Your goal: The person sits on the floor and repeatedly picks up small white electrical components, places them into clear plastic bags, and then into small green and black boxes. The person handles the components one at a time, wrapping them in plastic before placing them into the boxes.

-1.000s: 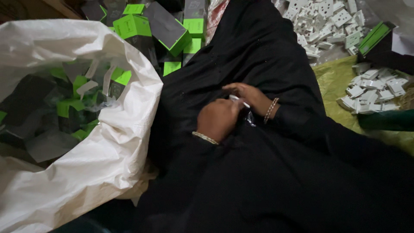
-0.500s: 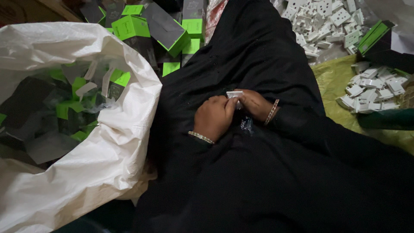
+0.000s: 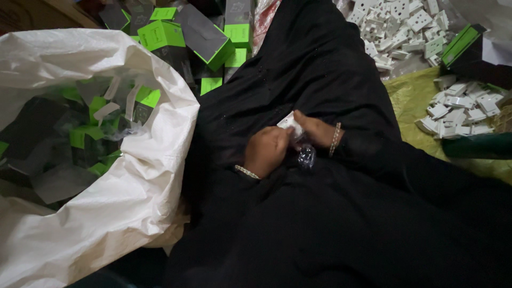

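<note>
Both hands [image 3: 290,141] pinch small white part [image 3: 288,122]; long axis up-right.

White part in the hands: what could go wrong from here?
The white part is pinched only at the fingertips of the left hand and right hand, so it might slip into the dark folds of the black cloth. The clear wrap beneath the hands could drop unnoticed too.

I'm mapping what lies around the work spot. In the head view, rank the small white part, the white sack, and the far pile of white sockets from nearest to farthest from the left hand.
From the left hand:
1. Small white part, at its fingertips, touching.
2. White sack, to the left.
3. Far pile of white sockets, top right.
</note>
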